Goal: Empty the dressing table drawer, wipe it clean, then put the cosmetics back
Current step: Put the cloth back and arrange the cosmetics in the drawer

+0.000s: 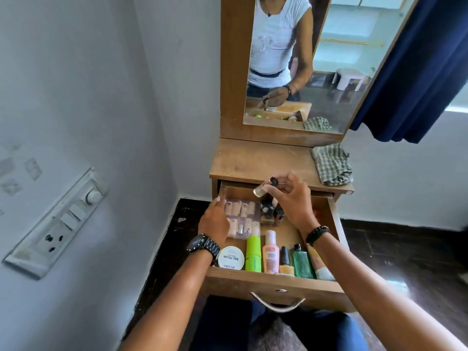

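Small clear glass bottle with a black cap (263, 189): held tilted, above the far part of the open brown wooden drawer (276, 283), just under the front edge of the tabletop (255, 164). Right hand (291, 198) grip: fingertips pinch the bottle near cap and neck. Left hand (215, 220): fingers curl over the left edge of the clear plastic pack of small tubes (243, 217) lying in the drawer's far left; whether it has lifted yet, cannot tell.

Judged step: emptying, early. Drawer is mostly full.

Contents in the drawer:
- cluster of dark small bottles (271, 211) beside the pack
- white round tin marked NAIL POLISH (231, 258)
- lime-green tube (253, 254)
- pink bottle (271, 253)
- yellow polish bottle (286, 264)
- green bottle (302, 262)

Method notes: carry the glass bottle clear of the tabletop lip, then set it upright on the bare wood, towards the back, leaving room for the rest. A pinch at the cap is weak on smooth glass; a hold on the body is safer. Keep items off the green checked cloth (331, 164) at the tabletop's right, needed for wiping. The pack will likely flex; support underneath.
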